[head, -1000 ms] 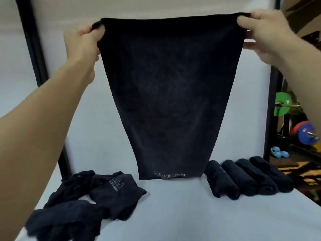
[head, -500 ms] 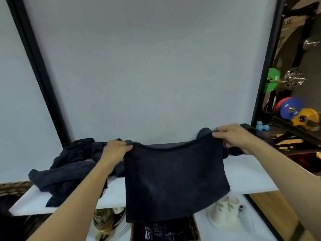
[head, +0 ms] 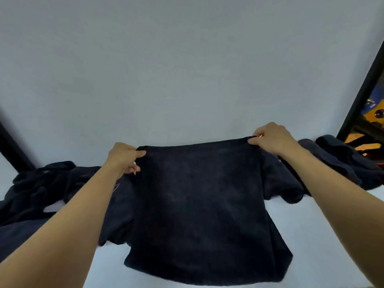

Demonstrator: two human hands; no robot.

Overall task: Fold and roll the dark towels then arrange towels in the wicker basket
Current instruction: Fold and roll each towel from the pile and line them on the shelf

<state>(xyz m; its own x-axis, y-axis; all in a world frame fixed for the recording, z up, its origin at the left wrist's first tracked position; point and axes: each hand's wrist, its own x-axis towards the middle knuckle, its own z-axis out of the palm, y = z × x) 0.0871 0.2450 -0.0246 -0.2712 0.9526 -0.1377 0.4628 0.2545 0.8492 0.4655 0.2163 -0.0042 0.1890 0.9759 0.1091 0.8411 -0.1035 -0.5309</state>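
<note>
Centrally, plush dark towel, rectangular, far corners pinched by left hand, right hand, both hands closed.

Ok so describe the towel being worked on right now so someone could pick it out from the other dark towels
Start at the white table in front of the pale wall. In its middle lies the dark towel, spread flat, its far corners pinched by the left hand and right hand. Unlike the crumpled pile to the left and the rolled towels to the right, it is smooth and held.

A towel is spread on the tabletop at the centre. Loose towels are heaped to its left; what seem rolled towels are ranged behind on the right.
</note>
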